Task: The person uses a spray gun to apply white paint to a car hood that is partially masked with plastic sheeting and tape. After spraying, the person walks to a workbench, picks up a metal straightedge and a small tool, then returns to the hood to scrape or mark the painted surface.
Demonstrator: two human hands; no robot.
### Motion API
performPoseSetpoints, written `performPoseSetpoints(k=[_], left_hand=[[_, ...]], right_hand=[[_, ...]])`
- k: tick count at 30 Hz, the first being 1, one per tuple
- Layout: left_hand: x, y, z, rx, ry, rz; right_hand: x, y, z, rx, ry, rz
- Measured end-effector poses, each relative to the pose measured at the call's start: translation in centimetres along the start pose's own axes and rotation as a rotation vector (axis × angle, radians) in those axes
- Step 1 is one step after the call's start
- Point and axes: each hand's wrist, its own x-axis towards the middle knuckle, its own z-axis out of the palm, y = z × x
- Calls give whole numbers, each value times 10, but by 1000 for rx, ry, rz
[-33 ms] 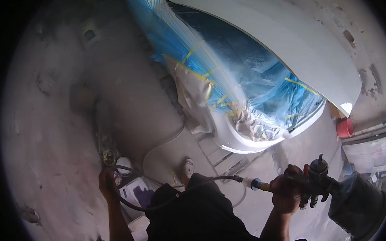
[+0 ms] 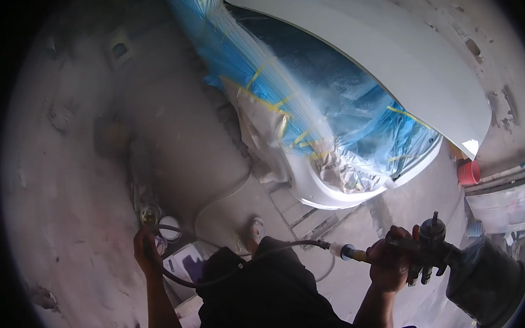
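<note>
Right hand [image 2: 389, 264] is wrapped tight around the spray gun [image 2: 448, 254], held out at the person's right side, big dark cup [image 2: 488, 283] outward. Can't tell from here how hard it's squeezing. Hose [image 2: 290, 244] joins the gun at a pale fitting [image 2: 340, 250], sags across in front of the dark-clothed legs [image 2: 280, 276], loops up to the left hand [image 2: 146, 251], curled around it. Round cans [image 2: 169, 228] just past that hand. Farther out: white car bumper [image 2: 336, 203], then blue plastic sheet [image 2: 415, 135] with yellow tape [image 2: 408, 116], under a raised hood [image 2: 381, 45]. Red bucket [image 2: 469, 173] right of the car.
</note>
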Motion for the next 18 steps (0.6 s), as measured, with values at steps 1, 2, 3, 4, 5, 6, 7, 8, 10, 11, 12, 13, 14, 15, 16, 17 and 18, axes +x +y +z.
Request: performPoseSetpoints(k=[1, 2, 3, 4, 5, 6, 7, 8, 10, 11, 12, 13, 14, 15, 16, 17, 18], left_hand=[[15, 1, 3, 5, -41, -40], [28, 3, 9, -9, -59, -52], [41, 6, 15, -24, -79, -64], [52, 8, 19, -36, -96, -78], [63, 4, 25, -6, -95, -41], [76, 3, 29, 0, -112, -29], [89, 5, 36, 1, -132, -16], [103, 6, 44, 2, -154, -2], [129, -4, 40, 30, -149, 25], [142, -8, 47, 27, -162, 41], [156, -11, 52, 10, -186, 25], [169, -13, 58, -9, -209, 7], [183, -17, 64, -26, -233, -11], [196, -23, 70, -30, -241, 14], [210, -31, 76, -36, -249, 44], [225, -41, 81, -45, -254, 74], [240, -58, 86, -40, -283, 74]], right_hand=[[6, -2, 9, 3, 33, -5], [13, -6, 17, 5, 63, -10], [17, -8, 25, 9, 99, -11], [20, -8, 31, 14, 131, -12], [21, -7, 34, 34, 137, 8], [20, -5, 38, 52, 144, 27], [17, -3, 39, 58, 144, 49], [14, -1, 40, 64, 145, 67], [8, 12, 52, 89, 121, 101], [9, 12, 61, 83, 132, 101], [9, 11, 76, 73, 165, 80], [11, 11, 88, 56, 191, 66], [12, 10, 101, 39, 217, 54], [12, 11, 113, 17, 240, 52], [11, 13, 127, 2, 265, 35], [11, 15, 142, -12, 288, 17], [12, 19, 158, -21, 310, -11]])
